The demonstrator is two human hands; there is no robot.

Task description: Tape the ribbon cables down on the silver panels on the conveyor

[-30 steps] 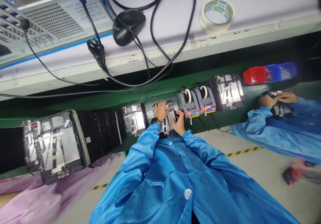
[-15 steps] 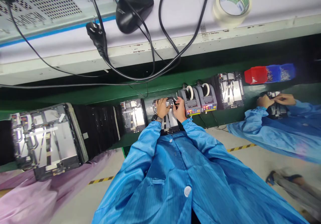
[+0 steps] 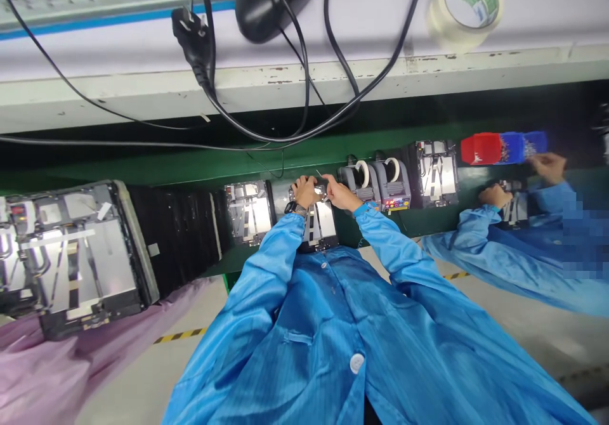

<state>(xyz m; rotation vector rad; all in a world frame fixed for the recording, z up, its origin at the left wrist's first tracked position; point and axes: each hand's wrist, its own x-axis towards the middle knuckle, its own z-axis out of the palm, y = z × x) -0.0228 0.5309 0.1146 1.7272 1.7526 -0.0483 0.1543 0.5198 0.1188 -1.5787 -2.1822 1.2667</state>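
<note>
an opened flat device [image 3: 320,227], with its silver plates and dark strips exposed, is laid on the green bench [image 3: 469,189], directly in front of the person in a blue coat [image 3: 323,336]. the left hand [image 3: 305,191], by whose wrist a dark watch [image 3: 290,207] is worn, is placed over the upper left part of this device; its fingers are spread and it is not clenched. the right hand [image 3: 340,193] is held at the upper right corner, with the forefinger stretched toward the left hand and the other fingers curled. near this fingertip a thin pale piece [image 3: 319,173] is seen, but whether it is grasped cannot be told.

just to the right, two grey tape dispensers [image 3: 365,195] are stood side by side, each fitted with a white roll. beyond them another opened device [image 3: 436,174] is placed, and a similar one [image 3: 249,212] is laid to the left of the person.

farther right, a red bin [image 3: 479,148] and blue bins [image 3: 511,148] are set in a row. one hand of a co-worker [image 3: 549,166] is held by the last blue bin, while the other is rested at a device [image 3: 514,209].

above, a black mouse [image 3: 257,13] and a tape roll [image 3: 450,32] are kept on a white shelf [image 3: 143,92].
</note>
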